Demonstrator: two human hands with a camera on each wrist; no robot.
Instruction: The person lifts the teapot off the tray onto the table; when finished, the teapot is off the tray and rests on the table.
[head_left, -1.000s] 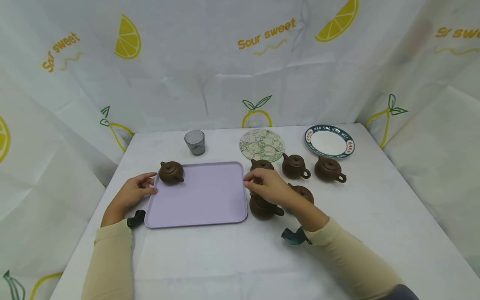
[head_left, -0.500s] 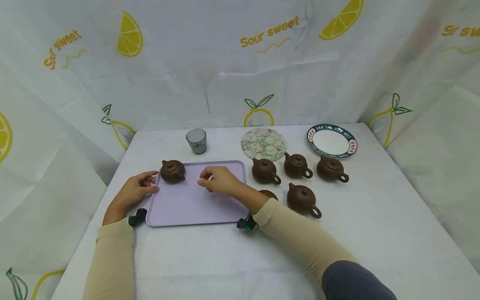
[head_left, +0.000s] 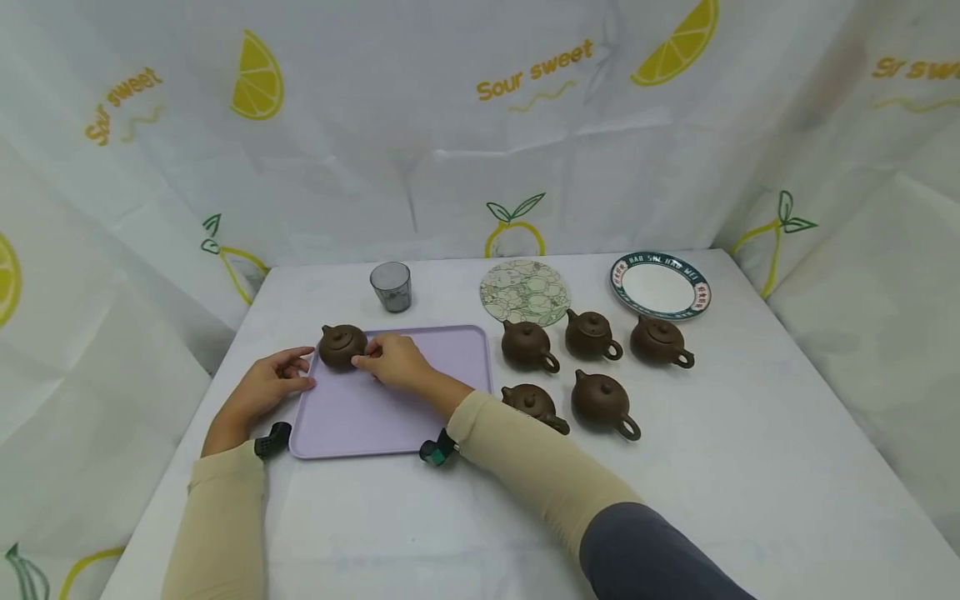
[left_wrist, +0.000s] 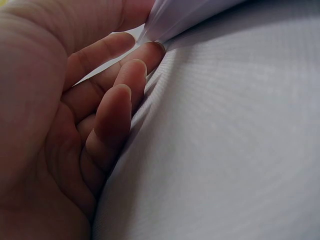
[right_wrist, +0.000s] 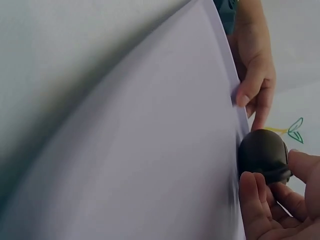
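A small brown teapot (head_left: 341, 345) sits on the far left corner of the lilac tray (head_left: 442, 408), its handle turned toward the right hand. My right hand (head_left: 393, 362) is at that handle. In the right wrist view, the thumb and fingers (right_wrist: 255, 200) close around the handle side of the teapot (right_wrist: 262, 151). At the tray's left edge my left hand (head_left: 268, 383) holds the rim, thumb over it and the other fingers outside. The left wrist view shows these fingers (left_wrist: 112, 115) half curled, close to the white cloth beside the tray's edge (left_wrist: 185, 17).
Several more brown teapots (head_left: 602, 398) stand right of the tray, one partly behind the right sleeve. Along the back are a grey glass (head_left: 392, 287), a round patterned mat (head_left: 525, 292) and a green-rimmed plate (head_left: 660, 286). A printed curtain (head_left: 420, 192) hangs behind the table.
My right hand has moved left from above the teapots on the right, across the tray, to the teapot's handle. My left hand has stayed at the tray's edge.
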